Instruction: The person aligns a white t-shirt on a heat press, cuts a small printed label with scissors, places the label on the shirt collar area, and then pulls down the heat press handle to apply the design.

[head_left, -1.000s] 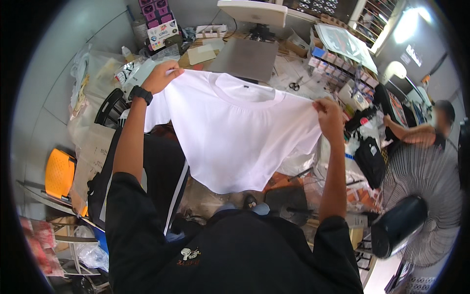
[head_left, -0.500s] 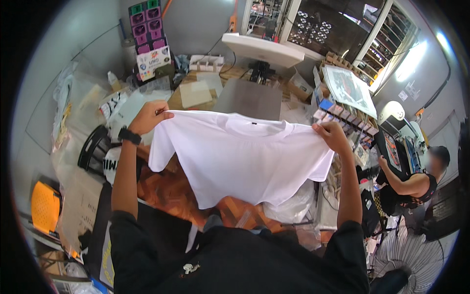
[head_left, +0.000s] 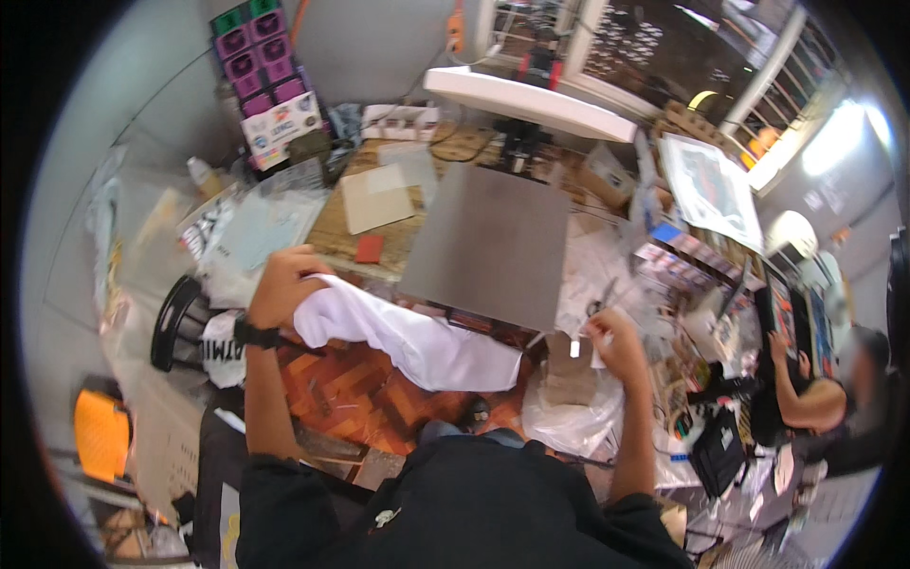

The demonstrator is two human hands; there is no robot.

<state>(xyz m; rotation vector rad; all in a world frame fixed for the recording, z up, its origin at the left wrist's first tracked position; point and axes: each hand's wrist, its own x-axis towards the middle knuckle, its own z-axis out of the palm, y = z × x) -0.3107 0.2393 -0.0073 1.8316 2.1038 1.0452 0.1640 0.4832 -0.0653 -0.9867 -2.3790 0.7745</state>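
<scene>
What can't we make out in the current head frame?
All in the head view:
White cloth garment: its own bunched folds hide most of its shape.
Bare right hand: blur leaves unclear whether it grips the small white patch below its fingers.
Wearer's black fabric shirt: lower part cut off by the bottom edge.
Small white papers on the grey wall: too small and blurred to read.
</scene>
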